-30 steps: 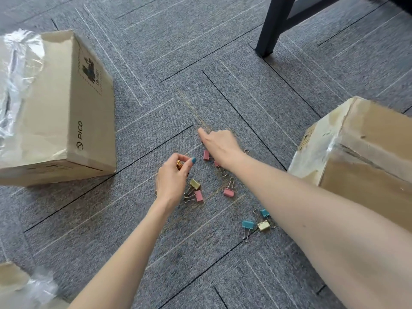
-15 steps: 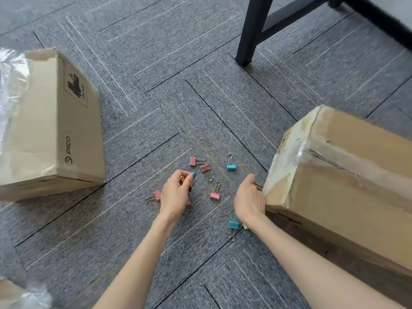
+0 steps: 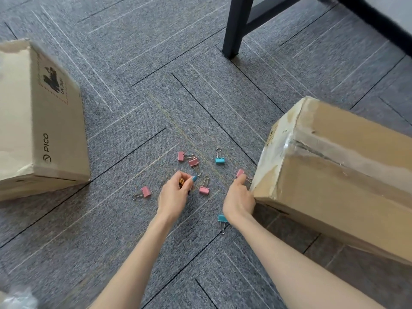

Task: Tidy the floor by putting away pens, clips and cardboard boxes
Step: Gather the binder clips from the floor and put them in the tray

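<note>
Clips [image 3: 204, 190] on carpet [image 3: 156, 85] | taped box [image 3: 334, 175] just beside right hand [image 3: 239, 198]

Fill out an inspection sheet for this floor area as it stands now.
Surface: grey carpet.
Job's things: five pink clips and two blue clips loose on the carpet; left box and right box standing on it; no pens seen.
Clutter: crumpled plastic wrap at lower left.
Hands: left hand pinches a gold clip; right hand is at the pink clip beside the right box, grip unclear.
Cables: nothing seen.
Surroundings: black table leg at the top.
</note>
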Demonstrator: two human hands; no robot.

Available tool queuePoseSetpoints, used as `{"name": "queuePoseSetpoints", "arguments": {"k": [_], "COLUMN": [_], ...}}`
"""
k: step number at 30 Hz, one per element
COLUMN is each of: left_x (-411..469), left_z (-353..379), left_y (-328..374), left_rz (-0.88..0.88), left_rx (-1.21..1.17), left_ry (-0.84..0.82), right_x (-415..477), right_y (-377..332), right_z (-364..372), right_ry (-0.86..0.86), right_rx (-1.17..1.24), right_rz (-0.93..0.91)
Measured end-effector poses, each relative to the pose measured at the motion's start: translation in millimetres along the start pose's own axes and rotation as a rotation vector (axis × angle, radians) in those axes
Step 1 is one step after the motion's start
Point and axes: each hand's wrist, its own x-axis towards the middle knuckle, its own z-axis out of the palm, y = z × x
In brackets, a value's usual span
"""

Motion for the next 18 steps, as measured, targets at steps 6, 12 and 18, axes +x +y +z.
{"name": "queuePoseSetpoints", "arguments": {"k": [6, 12, 18], "left_x": [-7.0, -21.8, -63.5], "left_z": [-2.0, -28.0, -81.7], "left_y": [-1.0, 47.3, 150.7], "left_rz": [0.017, 0.059, 0.164], "left_rx": [0.012, 0.031, 0.02], "left_ry": [-0.036, 0.022, 0.068], "right_x": [-12.7, -38.2, -85.4], "right_y": [-5.3, -21.5, -29.7], "right_z": [-7.0, -60.2, -177.5], "right_ry": [-0.018, -0.034, -0.008], "right_rx": [-0.039, 0.075, 0.139], "right_rz": [-0.21, -0.352, -0.492]}}
